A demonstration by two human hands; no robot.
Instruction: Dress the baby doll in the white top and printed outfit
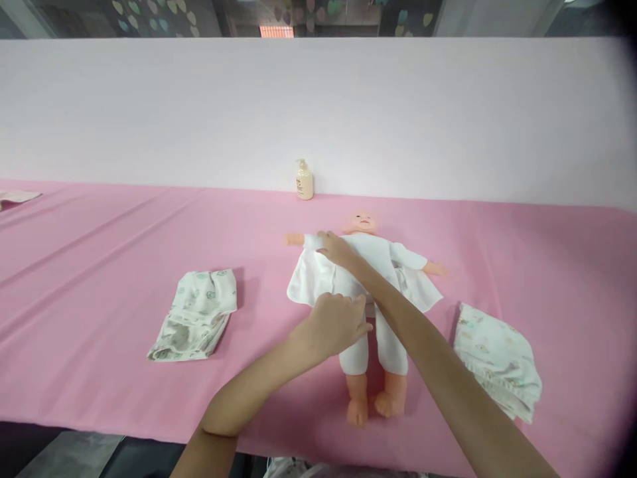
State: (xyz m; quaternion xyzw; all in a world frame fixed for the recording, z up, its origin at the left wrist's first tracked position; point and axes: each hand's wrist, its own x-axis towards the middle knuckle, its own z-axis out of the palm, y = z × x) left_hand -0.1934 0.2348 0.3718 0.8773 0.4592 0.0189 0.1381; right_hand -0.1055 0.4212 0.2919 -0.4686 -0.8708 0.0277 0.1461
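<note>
A baby doll (357, 398) lies on its back with its head toward the wall and its arms out sideways. It has on white trousers (392, 342) and a white baby shirt (311, 275) whose front panels spread out to both sides. My right hand (338, 249) rests on the shirt near the shoulder at the left, fingers apart and reaching toward the sleeve. Lower down, my left hand (336, 324) is curled at the shirt's bottom edge, with its thumb sticking out; its fingertips are hidden against the cloth. My right forearm crosses over the doll's middle and covers part of it.
A folded patterned cloth garment (196, 315) lies to the left, and another folded printed one (497, 358) to the right. A cream pump bottle (304, 180) stands by the white wall (318, 113). Pink cloth (99, 292) covers the table. A pale cloth corner (18, 196) shows far left.
</note>
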